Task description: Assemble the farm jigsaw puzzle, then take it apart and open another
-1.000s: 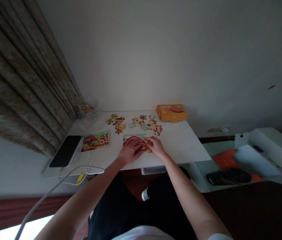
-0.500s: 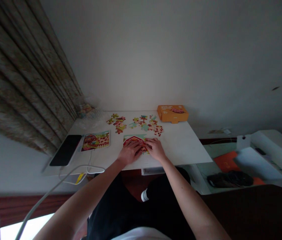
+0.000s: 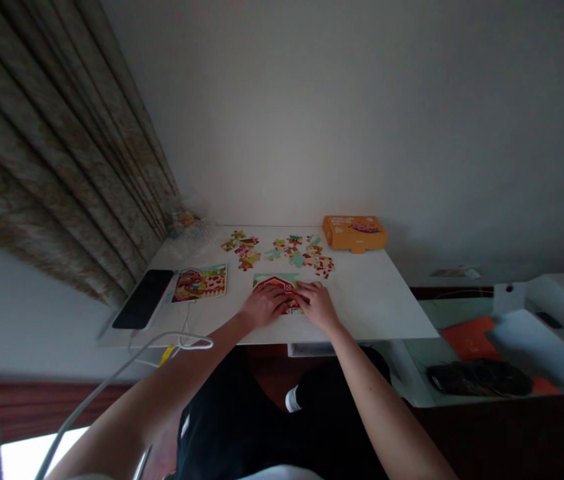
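A partly joined jigsaw puzzle (image 3: 275, 283) with a red barn picture lies near the front of the white table (image 3: 377, 300). My left hand (image 3: 261, 305) rests on its lower left part, fingers flat and spread. My right hand (image 3: 316, 303) lies on its right side, fingers bent down onto the pieces; whether they pinch a piece is hidden. Several loose puzzle pieces (image 3: 282, 249) are scattered behind the puzzle. A finished picture card (image 3: 200, 283) lies to the left.
An orange puzzle box (image 3: 355, 233) stands at the back right of the table. A dark phone or tablet (image 3: 143, 307) lies at the left edge with a white cable (image 3: 177, 343). Curtains (image 3: 62, 167) hang at left. A lower glass surface (image 3: 482, 347) with dark objects is at right.
Both hands have slid slightly toward the near side of the puzzle, and the barn's top now shows. The view has shifted a little.
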Motion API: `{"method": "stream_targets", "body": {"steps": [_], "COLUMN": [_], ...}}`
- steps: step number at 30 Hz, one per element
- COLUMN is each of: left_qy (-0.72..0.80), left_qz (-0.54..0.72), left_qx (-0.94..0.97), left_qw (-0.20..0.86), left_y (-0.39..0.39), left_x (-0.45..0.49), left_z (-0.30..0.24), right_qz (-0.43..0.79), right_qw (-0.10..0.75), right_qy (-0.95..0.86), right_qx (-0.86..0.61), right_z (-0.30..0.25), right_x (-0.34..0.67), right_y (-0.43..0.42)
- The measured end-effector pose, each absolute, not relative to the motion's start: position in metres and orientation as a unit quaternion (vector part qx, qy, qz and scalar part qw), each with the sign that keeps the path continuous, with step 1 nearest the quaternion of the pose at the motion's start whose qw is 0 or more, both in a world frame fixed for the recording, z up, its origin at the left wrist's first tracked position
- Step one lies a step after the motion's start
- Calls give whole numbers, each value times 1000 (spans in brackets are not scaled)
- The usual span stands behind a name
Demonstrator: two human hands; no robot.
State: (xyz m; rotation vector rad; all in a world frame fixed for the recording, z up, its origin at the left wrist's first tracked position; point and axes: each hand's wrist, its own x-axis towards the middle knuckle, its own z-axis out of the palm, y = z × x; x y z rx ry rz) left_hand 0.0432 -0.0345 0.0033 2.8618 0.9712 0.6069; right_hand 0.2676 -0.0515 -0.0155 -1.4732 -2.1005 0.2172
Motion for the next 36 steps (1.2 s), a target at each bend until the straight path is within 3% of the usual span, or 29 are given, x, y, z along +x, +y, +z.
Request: {"method": "stream_targets", "body": {"steps": [4, 8, 13, 18, 36], "left_qy": [325, 510, 671, 693, 676], "left_qz": [160, 168, 154, 127, 193], "left_qx": [931, 843, 725, 708, 707], "left_qw": [33, 14, 27, 50, 78], "left_y": [-12, 21, 50, 59, 62], "left_x": [33, 20, 9, 8, 17], "left_z": [9, 18, 28, 29, 35], "right_qz": [123, 146, 138, 116, 67], "right_qw": [328, 372, 309, 235, 263], "right_qy": [-763, -731, -764, -792, -735], "right_qx": [-543, -553, -549, -551, -622], "right_z": [-17, -17, -8, -3, -10], "right_x": [271, 274, 270, 267, 263], "right_y": [-46, -43, -50, -55, -51]}}
